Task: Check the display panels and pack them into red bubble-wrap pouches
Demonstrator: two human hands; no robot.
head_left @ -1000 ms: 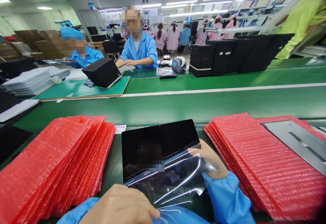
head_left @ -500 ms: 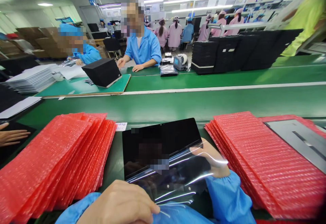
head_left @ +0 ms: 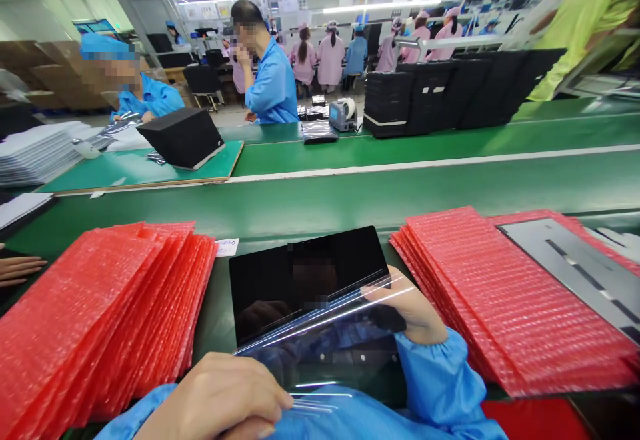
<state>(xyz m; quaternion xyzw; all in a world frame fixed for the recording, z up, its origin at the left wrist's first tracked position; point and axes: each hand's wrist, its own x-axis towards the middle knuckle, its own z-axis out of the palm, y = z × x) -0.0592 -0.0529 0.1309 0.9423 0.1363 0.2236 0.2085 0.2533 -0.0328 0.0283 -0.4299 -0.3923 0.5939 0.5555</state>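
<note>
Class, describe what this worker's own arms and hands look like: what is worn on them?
Both the left hand and the right hand are ungloved. The arms wear bright blue, loose, wrinkled sleeves; the right sleeve gathers at the wrist. The left sleeve is mostly hidden, so its cuff cannot be seen.

Black panel (head_left: 300,277), clear film (head_left: 320,343), red bubble-patterned pouches (head_left: 90,300), green table (head_left: 400,187)
</note>
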